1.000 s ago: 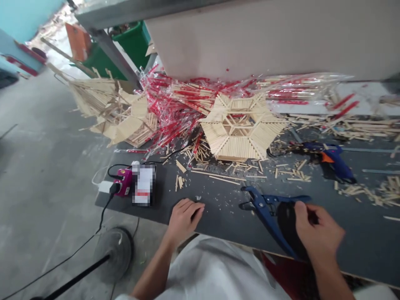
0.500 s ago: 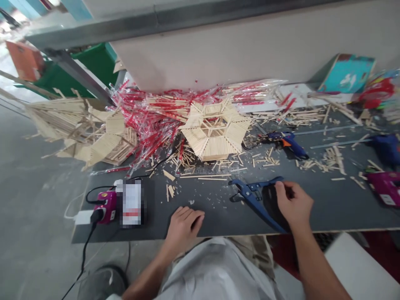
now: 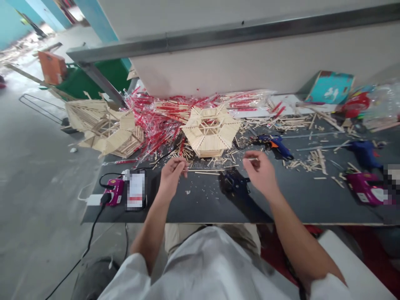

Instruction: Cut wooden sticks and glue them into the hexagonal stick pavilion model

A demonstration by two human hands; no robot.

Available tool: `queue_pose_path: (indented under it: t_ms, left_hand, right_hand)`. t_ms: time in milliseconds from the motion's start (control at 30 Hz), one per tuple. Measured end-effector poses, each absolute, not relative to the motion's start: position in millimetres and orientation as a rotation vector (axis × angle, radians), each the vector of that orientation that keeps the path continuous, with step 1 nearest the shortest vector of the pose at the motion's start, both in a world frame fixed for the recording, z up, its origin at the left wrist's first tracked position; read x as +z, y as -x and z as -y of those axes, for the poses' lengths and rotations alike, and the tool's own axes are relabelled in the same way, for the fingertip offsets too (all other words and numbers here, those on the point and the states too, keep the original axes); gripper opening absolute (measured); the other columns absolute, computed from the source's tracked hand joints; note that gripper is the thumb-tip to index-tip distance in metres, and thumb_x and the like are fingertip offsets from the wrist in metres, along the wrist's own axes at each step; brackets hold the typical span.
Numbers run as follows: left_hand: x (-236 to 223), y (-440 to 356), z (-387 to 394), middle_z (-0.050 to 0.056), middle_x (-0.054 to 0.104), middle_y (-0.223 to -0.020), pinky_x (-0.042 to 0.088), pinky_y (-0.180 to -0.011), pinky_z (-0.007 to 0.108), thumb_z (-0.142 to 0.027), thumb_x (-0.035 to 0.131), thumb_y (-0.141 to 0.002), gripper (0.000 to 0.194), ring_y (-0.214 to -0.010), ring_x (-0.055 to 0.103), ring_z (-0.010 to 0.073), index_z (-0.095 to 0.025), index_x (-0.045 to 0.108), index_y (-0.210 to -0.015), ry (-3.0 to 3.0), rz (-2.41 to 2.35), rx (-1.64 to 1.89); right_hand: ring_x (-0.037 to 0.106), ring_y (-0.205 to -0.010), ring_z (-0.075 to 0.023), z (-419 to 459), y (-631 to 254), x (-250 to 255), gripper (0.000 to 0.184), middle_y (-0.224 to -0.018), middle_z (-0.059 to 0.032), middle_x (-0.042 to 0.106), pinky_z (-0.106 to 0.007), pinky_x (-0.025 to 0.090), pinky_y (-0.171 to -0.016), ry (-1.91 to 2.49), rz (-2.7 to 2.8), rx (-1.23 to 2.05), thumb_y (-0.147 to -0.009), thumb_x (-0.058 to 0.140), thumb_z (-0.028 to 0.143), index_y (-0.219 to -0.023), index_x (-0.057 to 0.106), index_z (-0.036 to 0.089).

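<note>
A six-sided model of pale wooden sticks [image 3: 211, 143] sits mid-table, with an opening in its top. My left hand [image 3: 171, 177] hovers at its near left, fingers loosely curled and seemingly holding nothing. On the other side, my right hand [image 3: 261, 173] is raised with thumb and fingertips apart, nothing visible between them. Between and below the hands lies a dark blue hand cutter [image 3: 236, 183], untouched and partly in shadow. Thin loose sticks [image 3: 208, 171] lie along the model's near side.
Farther left stands a larger stick model [image 3: 109, 129]. Plastic-wrapped red-tipped sticks [image 3: 156, 125] heap behind. Blue glue guns [image 3: 281, 148] [image 3: 364, 152] lie right. A phone [image 3: 136, 189] and a magenta power socket [image 3: 115, 191] occupy the left front. A metal rail [image 3: 218, 35] crosses behind.
My right hand has let go of the cutter's handle and moved left and up. My left hand has lifted off the table's front and reached forward toward the model. The view has shifted.
</note>
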State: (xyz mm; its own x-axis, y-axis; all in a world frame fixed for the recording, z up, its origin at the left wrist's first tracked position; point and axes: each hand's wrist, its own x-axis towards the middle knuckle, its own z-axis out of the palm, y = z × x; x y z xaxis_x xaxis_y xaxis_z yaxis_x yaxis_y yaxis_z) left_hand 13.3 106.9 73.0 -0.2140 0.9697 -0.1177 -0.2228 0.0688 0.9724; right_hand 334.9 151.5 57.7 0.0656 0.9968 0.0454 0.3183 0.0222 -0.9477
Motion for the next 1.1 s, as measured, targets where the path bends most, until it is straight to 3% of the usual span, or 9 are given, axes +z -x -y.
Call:
queue_pose_path:
  t_ms: [100, 167, 367, 633, 700, 800, 933, 1000, 1100]
  left_hand:
    - [78.4, -9.8, -152.4, 0.010, 0.078, -0.115, 0.058, -0.092, 0.028, -0.034, 0.084, -0.083, 0.034, -0.094, 0.073, 0.0130, -0.016, 0.071, -0.109, -0.815, -1.271, 1.428]
    - [78.3, -7.9, -175.3, 0.009, 0.079, -0.111, 0.057, -0.099, 0.030, -0.031, 0.087, -0.079, 0.038, -0.096, 0.075, 0.0138, -0.016, 0.069, -0.109, -0.674, -1.277, 1.471]
    - [74.9, -22.1, -203.5, 0.007, 0.078, -0.090, 0.061, -0.080, 0.029, -0.037, 0.088, -0.076, 0.034, -0.079, 0.073, 0.0152, -0.014, 0.073, -0.096, -0.575, -1.179, 1.303]
    - [66.1, -43.6, -199.5, 0.006, 0.077, -0.124, 0.058, -0.083, 0.023, -0.044, 0.091, -0.077, 0.049, -0.100, 0.073, 0.0155, -0.020, 0.073, -0.116, -0.682, -1.107, 1.304]
    - [56.8, -37.6, -191.2, 0.008, 0.075, -0.126, 0.059, -0.091, 0.028, -0.055, 0.079, -0.087, 0.049, -0.103, 0.073, 0.0169, -0.021, 0.071, -0.120, -0.809, -1.205, 1.333]
    - [43.8, -24.0, -166.7, 0.012, 0.076, -0.120, 0.057, -0.097, 0.038, -0.061, 0.062, -0.098, 0.050, -0.108, 0.073, 0.0230, -0.020, 0.069, -0.125, -1.123, -1.393, 1.226]
    - [37.9, -8.1, -128.7, 0.014, 0.075, -0.127, 0.039, -0.121, 0.055, -0.039, 0.079, -0.090, 0.036, -0.131, 0.062, 0.0353, -0.020, 0.076, -0.121, -1.524, -1.496, 0.954]
    - [37.2, -3.1, -118.8, 0.017, 0.068, -0.140, 0.031, -0.125, 0.058, -0.027, 0.074, -0.093, 0.038, -0.144, 0.050, 0.0388, -0.019, 0.071, -0.130, -1.851, -1.664, 0.790]
    - [35.9, 1.4, -117.2, 0.018, 0.066, -0.142, 0.038, -0.120, 0.056, -0.017, 0.061, -0.097, 0.041, -0.142, 0.052, 0.0378, -0.018, 0.065, -0.137, -2.122, -1.799, 0.578]
  right_hand:
    - [0.067, -0.069, -0.0149, -177.9, -311.0, 71.9, 0.052, -0.123, -0.0081, 0.070, -0.031, 0.052, -0.057, 1.338, 1.180, 1.313, -0.085, 0.080, 0.055, -0.124, 0.063, 0.025]
    - [0.068, -0.067, -0.0149, -192.9, -299.7, 72.3, 0.055, -0.120, -0.0073, 0.070, -0.030, 0.051, -0.052, 1.315, 1.111, 1.393, -0.080, 0.081, 0.061, -0.118, 0.063, 0.025]
    - [0.064, -0.059, -0.0132, -214.5, -280.8, 65.2, 0.060, -0.092, -0.0006, 0.066, -0.030, 0.053, -0.052, 1.258, 0.982, 1.509, -0.073, 0.079, 0.075, -0.095, 0.057, 0.025]
    - [0.067, -0.066, -0.0175, -210.6, -280.3, 67.3, 0.059, -0.083, -0.0009, 0.066, -0.034, 0.055, -0.061, 1.258, 1.205, 1.464, -0.087, 0.060, 0.082, -0.101, 0.056, 0.025]
    - [0.067, -0.068, -0.0177, -203.4, -290.9, 65.9, 0.053, -0.093, -0.0034, 0.069, -0.035, 0.054, -0.063, 1.294, 1.344, 1.389, -0.095, 0.052, 0.077, -0.106, 0.059, 0.025]
    - [0.065, -0.072, -0.0183, -185.9, -305.7, 62.2, 0.037, -0.104, -0.0061, 0.072, -0.038, 0.054, -0.073, 1.346, 1.654, 1.258, -0.096, 0.063, 0.058, -0.110, 0.067, 0.024]
    - [0.065, -0.080, -0.0200, -164.8, -307.8, 54.8, 0.023, -0.124, -0.0119, 0.069, -0.043, 0.053, -0.092, 1.375, 2.019, 1.070, -0.093, 0.071, 0.033, -0.112, 0.073, 0.021]
    - [0.068, -0.090, -0.0228, -161.4, -303.0, 51.8, 0.026, -0.133, -0.0148, 0.066, -0.045, 0.052, -0.098, 1.398, 2.126, 0.990, -0.094, 0.068, 0.026, -0.119, 0.072, 0.020]
    - [0.068, -0.104, -0.0287, -164.9, -296.1, 49.8, 0.032, -0.134, -0.0174, 0.065, -0.047, 0.052, -0.102, 1.455, 2.218, 0.877, -0.096, 0.063, 0.019, -0.127, 0.069, 0.018]
